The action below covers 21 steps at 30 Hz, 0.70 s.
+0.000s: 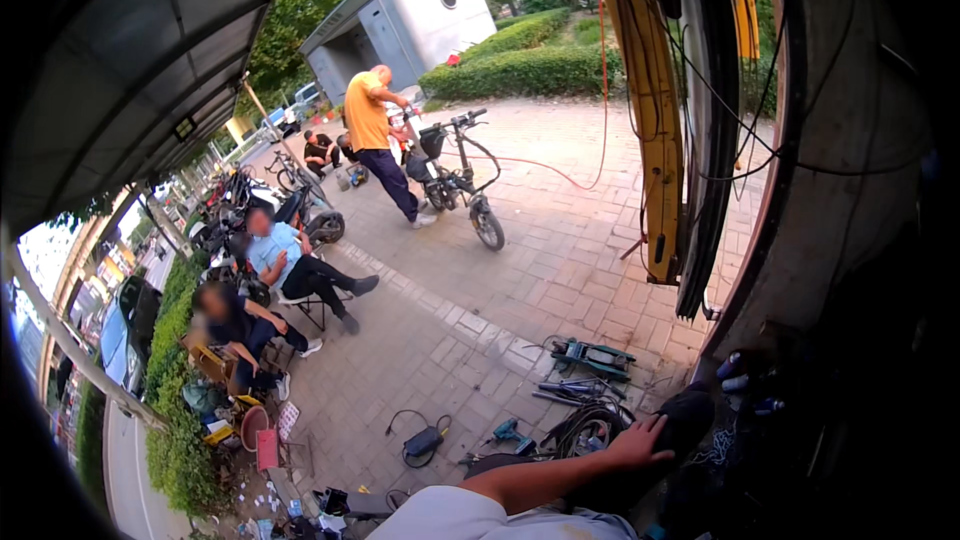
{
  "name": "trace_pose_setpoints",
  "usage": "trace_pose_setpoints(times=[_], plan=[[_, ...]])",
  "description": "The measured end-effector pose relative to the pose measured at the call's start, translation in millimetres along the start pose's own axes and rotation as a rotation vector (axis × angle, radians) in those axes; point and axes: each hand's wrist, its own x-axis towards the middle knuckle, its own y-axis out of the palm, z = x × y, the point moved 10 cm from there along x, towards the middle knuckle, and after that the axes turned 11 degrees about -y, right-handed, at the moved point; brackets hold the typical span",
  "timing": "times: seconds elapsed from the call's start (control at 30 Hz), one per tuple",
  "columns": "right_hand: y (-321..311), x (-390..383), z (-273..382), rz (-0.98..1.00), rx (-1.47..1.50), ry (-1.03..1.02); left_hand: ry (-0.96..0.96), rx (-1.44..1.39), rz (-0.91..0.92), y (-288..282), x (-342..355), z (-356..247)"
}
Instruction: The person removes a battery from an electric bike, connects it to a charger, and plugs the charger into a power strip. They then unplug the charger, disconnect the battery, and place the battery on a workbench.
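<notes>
My left hand [638, 442] lies on the dark cloth over my leg [683, 418], its fingers stretched out and holding nothing. The bare forearm comes from a white sleeve at the lower edge. My right hand is not in view. Beside my forearm, a dark tyre or coil [583, 432] lies on the paving, partly hidden by the arm. Left of it rests a teal cordless drill [511, 434]. Farther left is a black box with a cable [424, 442], like a power adapter. A dark green tool-like frame [592, 358] lies beyond.
A person in an orange shirt [368, 112] bends over a small black folding bike [462, 178]. Two people sit at the left, one in light blue [279, 248]. Yellow and black strips [655, 130] hang at the right. A red hose [560, 178] crosses the paving.
</notes>
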Motion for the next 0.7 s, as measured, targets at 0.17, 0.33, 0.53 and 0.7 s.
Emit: trace_pose_setpoints(times=[0.17,0.33,0.53,0.7], plan=[[-35,18,51,0.033,-0.025,-0.125,-0.026,0.091,0.31,38,44,-5],[-81,-50,169,-0.066,-0.05,0.002,0.043,0.219,-0.152,-5,90,18],[-217,-133,274,-0.341,0.047,-0.281,0.209,0.191,-0.088,24,174,-94],[-296,-227,360,-0.621,-0.002,-0.494,0.204,0.485,-0.058,54,184,-136]])
